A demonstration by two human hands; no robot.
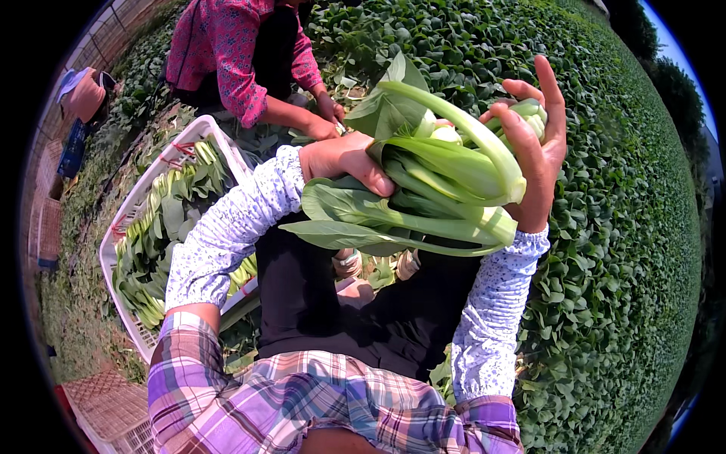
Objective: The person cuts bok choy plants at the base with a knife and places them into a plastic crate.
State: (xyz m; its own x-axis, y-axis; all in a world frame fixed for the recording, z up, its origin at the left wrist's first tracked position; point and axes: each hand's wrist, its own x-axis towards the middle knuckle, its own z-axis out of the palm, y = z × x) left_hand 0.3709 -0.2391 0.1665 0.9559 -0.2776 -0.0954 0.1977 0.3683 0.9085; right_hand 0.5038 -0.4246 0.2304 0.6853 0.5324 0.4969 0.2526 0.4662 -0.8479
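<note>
A bunch of green-stemmed bok choy point(448, 176) is held up in front of me, its cut bases towards the right and leaves towards the left. My left hand point(354, 162) grips the leafy side, thumb on top. Around the base side curves my right hand point(536, 142), fingers raised and bent about several pale bases point(533, 116); its palm is partly hidden behind the plants. One long stalk arches over the top of the bunch. Below the bunch are my legs in black trousers.
A white plastic crate point(127, 213) of bok choy bunches stands at my left. Beyond it a co-worker in a pink patterned top point(227, 51) crouches, hands low among leaves. Growing greens point(601, 227) fill the right side. More crates point(108, 403) lie lower left and far left.
</note>
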